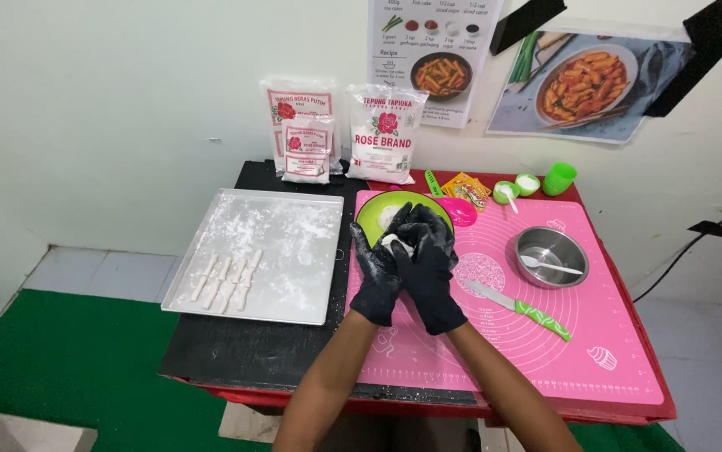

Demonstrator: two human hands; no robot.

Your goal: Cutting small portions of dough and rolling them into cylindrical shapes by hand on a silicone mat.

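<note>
Over the pink mat [545, 351], left hand [375, 276] and right hand [428, 272] pressed together around one white dough lump [396, 243].

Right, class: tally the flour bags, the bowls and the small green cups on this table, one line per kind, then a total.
Flour bags: 3
Bowls, one green and one steel: 2
Small green cups: 3
Total: 8

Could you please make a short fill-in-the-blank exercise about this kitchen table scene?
1. Both hands, left hand and right hand, wear ____ gloves.
2. The knife has a ____ handle.
3. The white dough sticks lie on the metal ____.
4. A white spoon rests in the ____ bowl.

Missing words: black; green; tray; steel
</note>
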